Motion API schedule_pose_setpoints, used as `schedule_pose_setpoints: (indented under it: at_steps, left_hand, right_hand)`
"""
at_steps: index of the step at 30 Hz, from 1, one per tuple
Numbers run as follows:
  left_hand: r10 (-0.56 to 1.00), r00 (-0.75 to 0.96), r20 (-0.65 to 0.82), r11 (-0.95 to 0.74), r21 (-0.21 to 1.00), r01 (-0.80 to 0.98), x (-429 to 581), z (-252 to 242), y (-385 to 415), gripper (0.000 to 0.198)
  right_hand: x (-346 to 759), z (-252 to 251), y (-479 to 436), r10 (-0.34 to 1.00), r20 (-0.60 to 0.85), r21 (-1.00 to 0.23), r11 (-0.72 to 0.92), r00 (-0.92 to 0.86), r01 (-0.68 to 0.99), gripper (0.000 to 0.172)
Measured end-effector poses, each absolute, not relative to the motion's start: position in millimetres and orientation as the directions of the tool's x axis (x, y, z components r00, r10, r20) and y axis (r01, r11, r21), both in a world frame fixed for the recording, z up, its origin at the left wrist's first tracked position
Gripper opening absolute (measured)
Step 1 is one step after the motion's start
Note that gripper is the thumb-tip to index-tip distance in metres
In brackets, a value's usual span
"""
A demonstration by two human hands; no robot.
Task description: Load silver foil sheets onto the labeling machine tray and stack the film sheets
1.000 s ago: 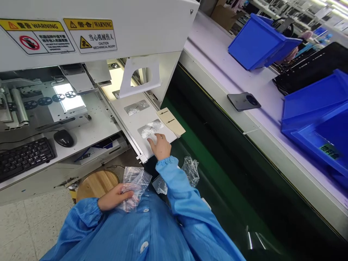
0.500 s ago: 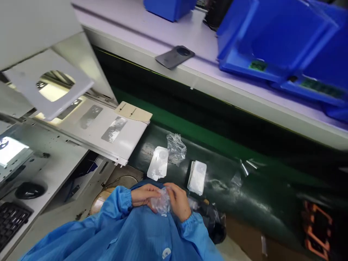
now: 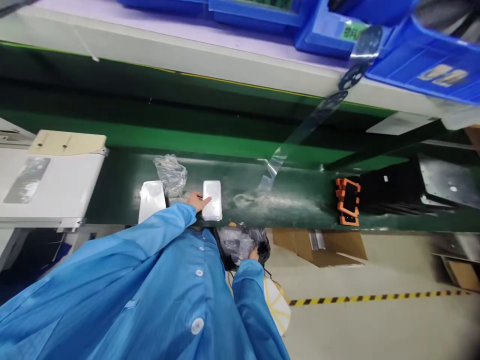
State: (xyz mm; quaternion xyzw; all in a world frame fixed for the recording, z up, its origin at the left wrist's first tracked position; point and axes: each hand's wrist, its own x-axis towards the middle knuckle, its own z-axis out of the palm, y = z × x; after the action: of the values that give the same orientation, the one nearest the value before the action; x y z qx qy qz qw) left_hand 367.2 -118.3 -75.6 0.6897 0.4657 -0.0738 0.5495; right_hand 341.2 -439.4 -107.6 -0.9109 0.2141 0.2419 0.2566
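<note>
Location: The stack of silver sheets (image 3: pixel 212 200) lies flat on the green bench (image 3: pixel 240 172), near the front edge and ahead of the person. A second silver pile (image 3: pixel 152 201) lies to its left. Crumpled clear wrap (image 3: pixel 171 174) sits between the two, slightly farther back.

Hands: The two hands are well apart. The left hand (image 3: pixel 198 201) is at the left long edge of the stack, with the thumb reaching onto the sheets; whether the fingers close beneath that edge cannot be told. The right hand (image 3: pixel 254 253) is below the bench edge, at the clear plastic (image 3: pixel 237 245) in a black bag (image 3: pixel 265 250). Its fingers are largely hidden, so its grip cannot be told.

Handling: The sheets appear thin, smooth and glossy. Expect a single sheet to be light and the whole stack somewhat heavier. Expect slippery faces: layers are likely to slide over one another if pushed from the side. Treat the surface as easy to scratch or crease; stiffness cannot be judged while the sheets lie flat.

Grip: Take the stack by its two long edges, thumb on one side and fingers on the other, near mid-length. Keep fingertips off the broad upper face.
</note>
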Motion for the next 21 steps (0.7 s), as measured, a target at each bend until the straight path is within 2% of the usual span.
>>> schedule_pose_setpoints:
  at_steps: [2, 5, 9, 12, 13, 15, 17, 21]
  left_hand:
    - [0.586, 0.545, -0.6, 0.033, 0.689, 0.724, 365.9, -76.7, -124.9, 0.033]
    - [0.625, 0.509, -0.591, 0.091, 0.703, 0.705, 355.4, -73.1, -120.3, 0.03]
    - [0.645, 0.466, -0.605, 0.236, 0.738, 0.632, 339.4, -67.9, -111.3, 0.032]
    - [0.608, 0.482, -0.631, 0.345, 0.756, 0.556, 332.4, -61.8, -115.3, 0.038]
    - [0.586, 0.498, -0.639, 0.375, 0.759, 0.533, 331.2, -58.1, -118.3, 0.041]
    - [0.533, 0.544, -0.647, 0.424, 0.762, 0.49, 329.5, -47.4, -124.2, 0.048]
    - [0.477, 0.598, -0.644, 0.462, 0.763, 0.453, 327.0, -32.0, -127.4, 0.055]
    - [0.374, 0.694, -0.615, 0.515, 0.76, 0.396, 310.9, 7.1, -116.9, 0.064]
  right_hand:
    - [345.8, -111.6, -447.9, -0.252, -0.592, -0.351, -0.775, 0.766, -0.526, 0.03]
    - [351.3, -107.1, -458.0, -0.16, -0.594, -0.391, -0.799, 0.789, -0.457, 0.022]
    - [377.2, -82.0, -451.7, -0.009, -0.535, -0.452, -0.842, 0.845, -0.295, 0.017]
    - [407.8, -52.6, -405.7, 0.176, -0.422, -0.568, -0.816, 0.889, -0.108, 0.018]
    - [416.9, -42.7, -382.7, 0.29, -0.333, -0.646, -0.763, 0.897, 0.007, 0.023]
    - [430.4, -25.3, -332.8, 0.459, -0.235, -0.776, -0.619, 0.857, 0.119, 0.032]
    - [436.7, -12.5, -287.9, 0.538, -0.225, -0.863, -0.498, 0.812, 0.091, 0.036]
    - [428.2, 5.8, -237.4, 0.651, -0.233, -0.947, -0.321, 0.722, -0.015, 0.029]
